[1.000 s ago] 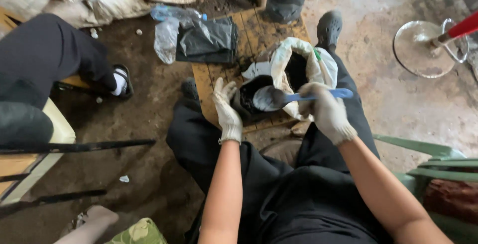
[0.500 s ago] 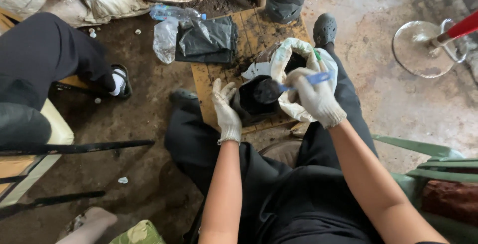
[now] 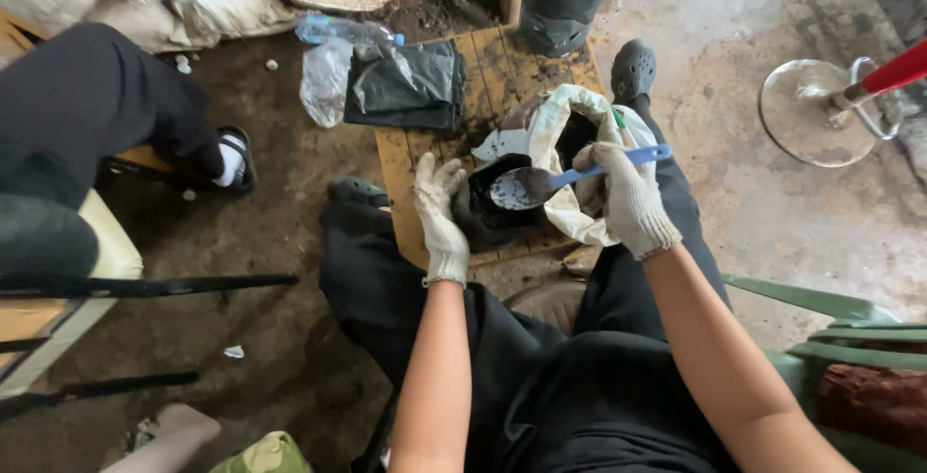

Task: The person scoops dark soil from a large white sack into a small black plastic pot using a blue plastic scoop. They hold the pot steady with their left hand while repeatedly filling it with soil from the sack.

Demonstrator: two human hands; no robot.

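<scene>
- Right now the right hand [image 3: 626,195], gloved, is closed around the blue handle of a scoop [image 3: 541,183]; the handle end sticks out past the knuckles toward the right.
- The scoop's long axis runs nearly level across the view, a little lower at the bowl end. Its bowl points left, away from the right hand, and carries dark soil.
- That bowl sits over the mouth of a small black bag [image 3: 492,212], which stands on a wooden board [image 3: 406,159] between the person's knees.
- The left hand [image 3: 439,212], also gloved, is at the bag's left rim, fingers spread and upright; it seems to hold the rim open, though the exact grip on the plastic cannot be told.
- So the bag lies left of the right hand's grip, along the line of the scoop, and just right of the left hand. The left hand is the nearer one to the bag.
- A white sack [image 3: 570,121] with a rolled-down top stands just behind the right hand, touching the bag on its right side; dark soil shows inside it.
- Farther back on the board lies a pile of folded black bags [image 3: 401,87], with a clear bottle [image 3: 343,31] beside it.
- Another person's dark-trousered leg [image 3: 87,106] is well apart at the left.
</scene>
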